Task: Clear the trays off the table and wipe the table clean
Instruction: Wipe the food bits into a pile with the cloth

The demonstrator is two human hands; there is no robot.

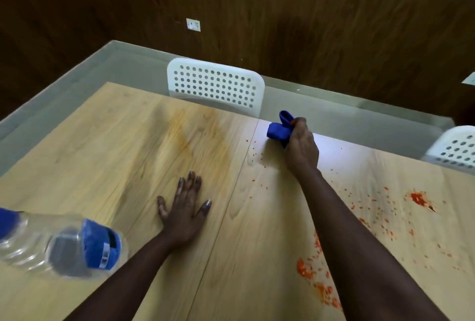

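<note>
Nearest us, our left hand [185,207] lies spread flat on the table [108,140]. Our right hand [302,147] grips the bunched blue cloth [277,130]; it looks soft and light, best held wadded.

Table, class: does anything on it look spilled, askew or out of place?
Yes. Red-orange crumbs and a red splat litter the table on the right side, not yet wiped. A yellowish smear stains the middle. A clear bottle lies on its side at the left edge. The right hand grips a blue cloth.

Left of the bench [115,140] seam the wood lies open, blocked only by a fallen bottle [61,246] at the near-left edge; chair backs [216,86] line the far edge.
</note>
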